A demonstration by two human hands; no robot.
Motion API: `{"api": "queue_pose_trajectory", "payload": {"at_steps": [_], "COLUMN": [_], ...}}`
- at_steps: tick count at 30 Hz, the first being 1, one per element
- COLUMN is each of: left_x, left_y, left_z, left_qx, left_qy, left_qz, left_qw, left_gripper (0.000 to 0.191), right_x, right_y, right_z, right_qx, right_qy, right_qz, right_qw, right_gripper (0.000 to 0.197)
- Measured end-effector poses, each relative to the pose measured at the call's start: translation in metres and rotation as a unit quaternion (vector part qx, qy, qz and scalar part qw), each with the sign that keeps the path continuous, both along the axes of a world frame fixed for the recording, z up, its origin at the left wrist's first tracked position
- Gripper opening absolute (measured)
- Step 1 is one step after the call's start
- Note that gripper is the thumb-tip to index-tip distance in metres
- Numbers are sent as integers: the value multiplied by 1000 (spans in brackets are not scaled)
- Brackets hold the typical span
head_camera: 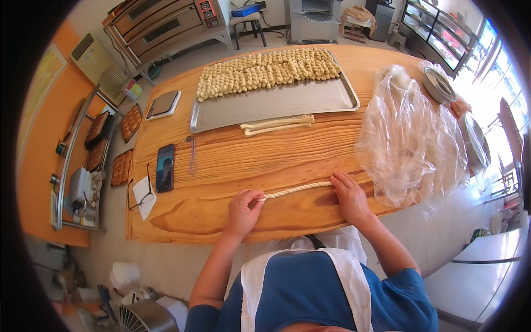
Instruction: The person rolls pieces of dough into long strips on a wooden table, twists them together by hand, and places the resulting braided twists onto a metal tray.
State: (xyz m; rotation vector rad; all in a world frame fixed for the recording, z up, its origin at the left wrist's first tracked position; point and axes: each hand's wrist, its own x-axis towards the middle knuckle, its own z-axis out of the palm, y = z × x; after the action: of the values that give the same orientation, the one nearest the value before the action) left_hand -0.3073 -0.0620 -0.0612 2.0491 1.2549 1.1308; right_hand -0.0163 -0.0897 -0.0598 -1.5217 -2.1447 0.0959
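Observation:
A pale twisted dough rope (298, 189) stretches between my hands, just above or on the wooden table near its front edge. The thumb and fingers of my left hand (244, 211) pinch its left end. Over the right end lies my right hand (350, 197), fingers together and pointing away; its grip beneath is hidden. Farther back, several plain dough strips (278, 125) lie side by side. Behind them is a metal baking tray (274, 107), its far part covered with rows of twisted dough pieces (265, 72).
On the wooden table (257, 157), clear plastic sheeting (410, 145) covers a pale mass at right, beside a metal bowl (439, 86). At left are a phone (165, 168), eyeglasses (145, 197) on white paper, a beaded strap (193, 155) and a scale (164, 104). A deck oven (161, 31) stands beyond.

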Motion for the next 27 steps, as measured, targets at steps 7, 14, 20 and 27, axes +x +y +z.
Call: {"api": "queue_pose_trajectory", "payload": {"at_steps": [7, 14, 20, 27], "left_x": [12, 25, -12, 36], "left_y": [-15, -9, -5, 13], "left_z": [32, 52, 36, 65], "left_qx": [-119, -82, -278, -328], "left_qy": [-94, -100, -263, -226], "left_qz": [28, -15, -15, -37], "left_qw": [988, 991, 924, 916], "left_gripper": [15, 13, 14, 14], "right_x": [-3, 5, 45, -9], "right_y": [19, 49, 38, 44], "right_z": [14, 22, 10, 58], "right_qx": [-42, 2, -129, 62], "right_qy": [201, 389, 491, 310], "right_qz": [-135, -42, -121, 22], "right_qw": [969, 920, 853, 949], "right_gripper": [7, 9, 9, 11]}}
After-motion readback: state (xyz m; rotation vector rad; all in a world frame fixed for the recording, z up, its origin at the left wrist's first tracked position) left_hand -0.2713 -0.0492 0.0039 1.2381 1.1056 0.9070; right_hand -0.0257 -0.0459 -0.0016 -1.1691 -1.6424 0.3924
